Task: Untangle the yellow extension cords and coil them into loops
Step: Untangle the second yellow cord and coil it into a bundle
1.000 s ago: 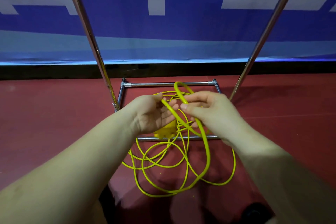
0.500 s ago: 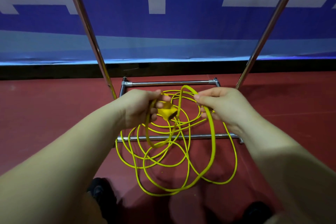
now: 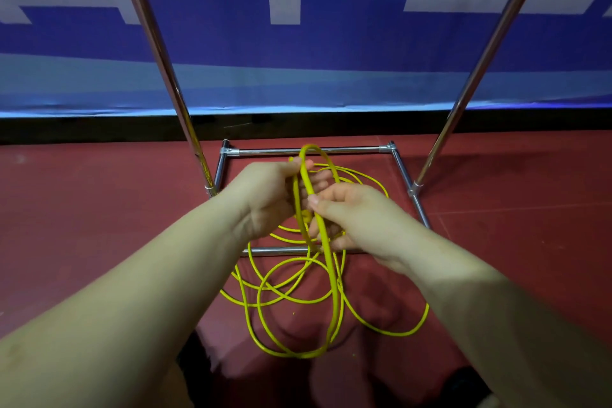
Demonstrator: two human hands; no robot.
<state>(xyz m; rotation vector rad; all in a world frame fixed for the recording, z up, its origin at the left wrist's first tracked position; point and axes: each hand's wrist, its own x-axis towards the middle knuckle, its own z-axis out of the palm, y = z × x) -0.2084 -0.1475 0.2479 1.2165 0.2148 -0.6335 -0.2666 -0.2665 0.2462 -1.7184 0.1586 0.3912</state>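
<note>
A yellow extension cord [image 3: 334,301] hangs from my hands in several long loops that droop to the red floor. My left hand [image 3: 268,195] grips the gathered strands at their top, fingers curled round them, with one narrow loop standing up above the hand. My right hand [image 3: 357,215] sits close beside it, thumb and fingers pinching a strand of that loop. The yellow plug is hidden behind my hands.
A chrome tube frame [image 3: 308,151] lies as a rectangle on the red floor under the cord, with two slanted chrome poles [image 3: 165,76] rising left and right. A blue and white banner [image 3: 331,43] closes the back. Dark shoes show at the bottom edge.
My hands were apart half a second ago; they have come together. The right hand brought its strand over to the left hand, forming a narrow upright loop. The yellow plug is out of sight now.
</note>
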